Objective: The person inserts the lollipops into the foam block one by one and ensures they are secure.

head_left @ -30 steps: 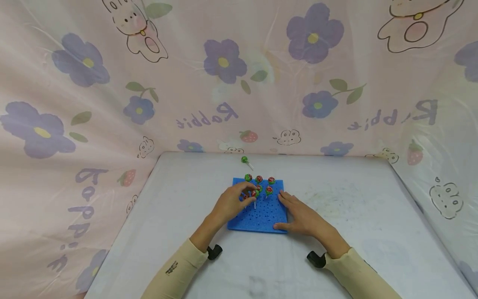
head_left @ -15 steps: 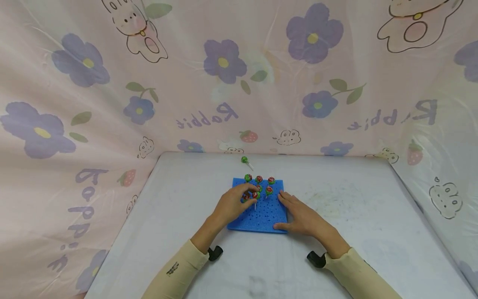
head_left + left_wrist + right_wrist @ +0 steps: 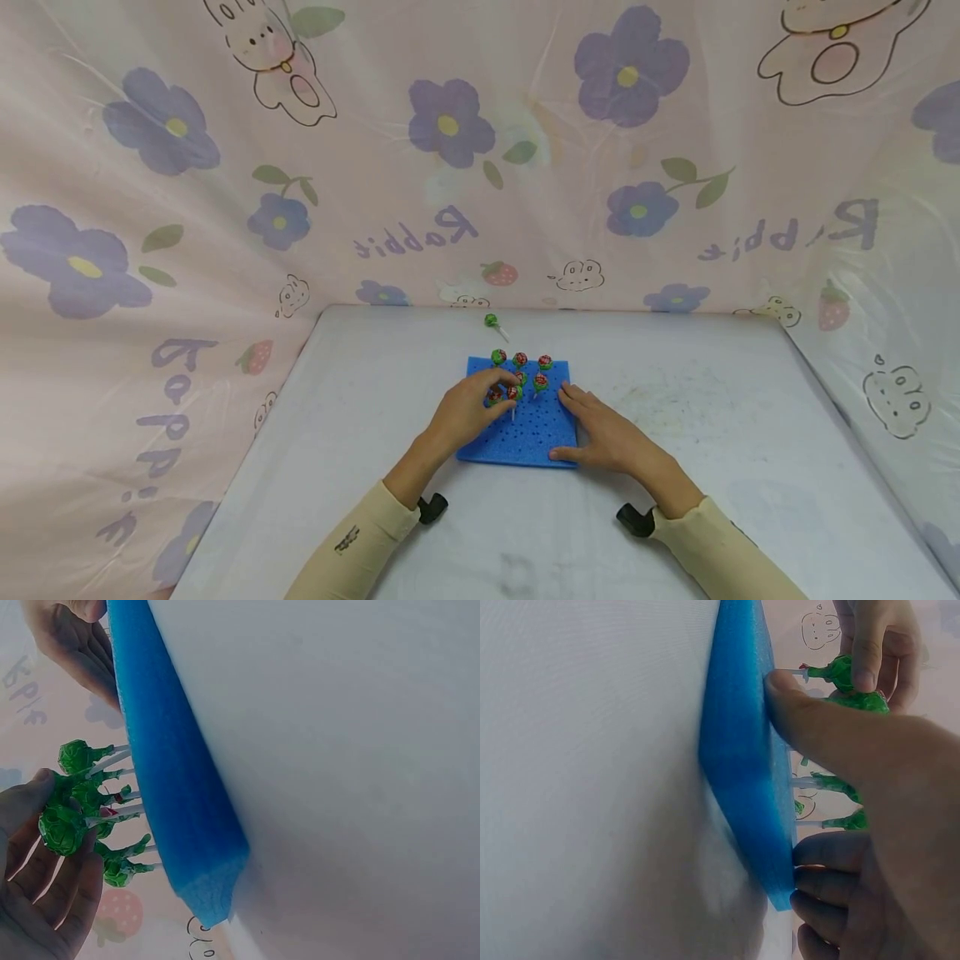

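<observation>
A blue foam board (image 3: 517,450) dotted with small holes lies on the table, and several lollipops in green and red wrappers stand in its far half. My left hand (image 3: 463,408) pinches one lollipop (image 3: 513,392) between thumb and fingers; its white stick points down to the board. Close beside that hand stands another lollipop (image 3: 493,397), partly covered by the fingers. My right hand (image 3: 611,435) rests on the board's right side, thumb on the near corner and fingertips along the edge. In the right wrist view the thumb (image 3: 817,724) presses the foam's upper face.
One loose green lollipop (image 3: 491,320) lies on the white table (image 3: 360,400) beyond the board. More lollipops, such as the far-right one (image 3: 545,362), stand along the board's far edge. A printed curtain (image 3: 525,183) surrounds the table at the back and sides.
My left hand has shifted very slightly right and down with the pinched lollipop, showing more of the lollipop beside it. The right hand and the board have stayed in place.
</observation>
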Demonstrator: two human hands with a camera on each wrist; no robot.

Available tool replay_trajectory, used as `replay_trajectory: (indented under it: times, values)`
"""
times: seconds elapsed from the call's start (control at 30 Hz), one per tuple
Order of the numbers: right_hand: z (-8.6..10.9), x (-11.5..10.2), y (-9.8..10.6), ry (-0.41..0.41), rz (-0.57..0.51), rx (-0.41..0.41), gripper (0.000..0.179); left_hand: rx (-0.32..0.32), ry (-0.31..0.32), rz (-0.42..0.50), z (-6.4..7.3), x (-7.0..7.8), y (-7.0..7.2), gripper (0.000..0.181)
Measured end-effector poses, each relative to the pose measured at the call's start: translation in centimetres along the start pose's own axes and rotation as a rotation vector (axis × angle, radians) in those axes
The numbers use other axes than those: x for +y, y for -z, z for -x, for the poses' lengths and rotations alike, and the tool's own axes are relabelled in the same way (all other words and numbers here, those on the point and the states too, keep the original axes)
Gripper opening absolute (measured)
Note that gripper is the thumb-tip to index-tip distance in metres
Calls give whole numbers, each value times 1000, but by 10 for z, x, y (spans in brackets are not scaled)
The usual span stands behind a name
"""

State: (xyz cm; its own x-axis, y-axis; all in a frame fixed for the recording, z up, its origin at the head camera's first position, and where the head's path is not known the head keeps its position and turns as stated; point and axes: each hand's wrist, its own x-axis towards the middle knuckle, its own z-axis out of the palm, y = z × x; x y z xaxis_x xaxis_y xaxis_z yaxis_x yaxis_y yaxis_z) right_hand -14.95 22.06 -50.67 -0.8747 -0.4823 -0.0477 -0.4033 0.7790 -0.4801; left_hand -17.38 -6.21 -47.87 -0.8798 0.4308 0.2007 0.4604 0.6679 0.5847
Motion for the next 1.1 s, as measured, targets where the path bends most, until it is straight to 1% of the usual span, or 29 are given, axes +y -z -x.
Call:
replay_trajectory:
  times: [0.27,0.67,0.8,0.93,1.1]
  values:
    - [0,-1,0,-6,-6,-6,110,-6,-18,-42,1,1,0,34]
    - [-1,-3,1,-1,2,-7,110,-10,-26,-57,1,5,4,32]
    - [-1,-3,1,-2,7,-4,110,-20,-27,-63,1,3,4,31]
    - [-1,-2,1,9,14,7,111,-28,-42,-79,1,2,2,30]
    - [0,-1,0,22,13,14,111,-24,-53,-87,2,3,2,30]
